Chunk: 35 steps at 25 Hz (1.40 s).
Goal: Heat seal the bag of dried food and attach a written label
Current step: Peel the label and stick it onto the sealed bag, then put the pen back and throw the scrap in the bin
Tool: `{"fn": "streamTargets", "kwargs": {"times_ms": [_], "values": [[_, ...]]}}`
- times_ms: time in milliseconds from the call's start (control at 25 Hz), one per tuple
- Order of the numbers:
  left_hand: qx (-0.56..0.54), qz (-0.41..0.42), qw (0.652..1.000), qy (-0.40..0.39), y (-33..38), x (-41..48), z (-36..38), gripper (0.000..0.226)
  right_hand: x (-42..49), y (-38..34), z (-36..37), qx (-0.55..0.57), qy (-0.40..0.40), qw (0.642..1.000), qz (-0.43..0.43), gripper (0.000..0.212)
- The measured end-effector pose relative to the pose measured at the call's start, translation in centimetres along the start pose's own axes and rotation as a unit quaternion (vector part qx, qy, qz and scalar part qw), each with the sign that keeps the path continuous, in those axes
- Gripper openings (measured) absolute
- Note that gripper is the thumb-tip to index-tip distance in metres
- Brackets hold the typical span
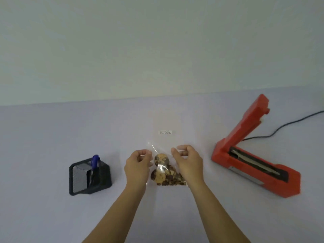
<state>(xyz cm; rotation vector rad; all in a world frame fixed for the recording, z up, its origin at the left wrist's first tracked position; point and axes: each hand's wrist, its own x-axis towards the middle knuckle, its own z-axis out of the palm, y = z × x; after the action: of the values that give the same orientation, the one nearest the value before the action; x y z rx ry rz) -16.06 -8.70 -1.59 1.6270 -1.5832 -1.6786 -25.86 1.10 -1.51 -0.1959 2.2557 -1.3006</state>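
Bag (164,155), clear crinkled film holding round brown slices, lies flat at worktop (52,137) centre. I see left hand (138,165) and right hand (188,163) fingers pinching its sides; red wedge-shaped sealer (254,155) at 3 o'clock, hinged open.

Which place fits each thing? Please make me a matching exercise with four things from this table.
Things:
1. heat sealer
2. pen
3. clear bag
4. small label

Places:
a. between the two hands
b. standing in the black mesh holder, on the left
c. on the right, lid raised
d. beyond the food, past the hands

Pairs: 1-c, 2-b, 3-a, 4-d
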Motion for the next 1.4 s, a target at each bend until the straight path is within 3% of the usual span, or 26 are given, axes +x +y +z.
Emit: {"fn": "streamTargets", "kwargs": {"times_ms": [360, 720, 880, 960, 1080, 1160, 1280, 1400], "values": [[0.091, 0.010, 0.994, 0.057, 2.3, 8.9, 3.0, 0.010, 9.1, -0.9, 3.5, -0.063, 0.014, 0.998, 0.016, 0.029], [0.144, 0.039, 0.987, 0.054, 3.0, 10.9, 3.9, 0.012, 11.4, -1.7, 4.1, -0.202, 0.030, 0.977, -0.056, 0.042], [0.215, 0.102, 0.971, 0.027, 3.5, 8.6, 2.7, 0.039, 10.0, -2.0, 3.6, -0.291, 0.036, 0.951, -0.096, 0.059], [0.215, 0.156, 0.964, 0.025, 4.1, 6.0, 1.3, 0.045, 7.9, -1.8, 3.8, -0.302, 0.059, 0.939, -0.156, 0.052], [0.261, 0.234, 0.935, 0.057, 4.6, 1.8, -2.3, 0.046, 3.0, -0.2, 5.8, -0.325, 0.066, 0.905, -0.268, 0.025], [0.316, 0.246, 0.911, 0.102, 3.7, -0.4, -5.6, 0.050, -1.0, 2.4, 7.5, -0.355, 0.065, 0.889, -0.281, 0.016], [0.435, 0.141, 0.875, 0.158, 1.5, -1.7, -10.7, 0.075, -4.9, 6.0, 9.0, -0.378, 0.041, 0.890, -0.251, 0.031], [0.387, 0.001, 0.917, 0.099, 0.3, -1.0, -13.2, 0.092, -5.5, 7.2, 9.2, -0.402, 0.004, 0.887, -0.225, 0.047]]}}
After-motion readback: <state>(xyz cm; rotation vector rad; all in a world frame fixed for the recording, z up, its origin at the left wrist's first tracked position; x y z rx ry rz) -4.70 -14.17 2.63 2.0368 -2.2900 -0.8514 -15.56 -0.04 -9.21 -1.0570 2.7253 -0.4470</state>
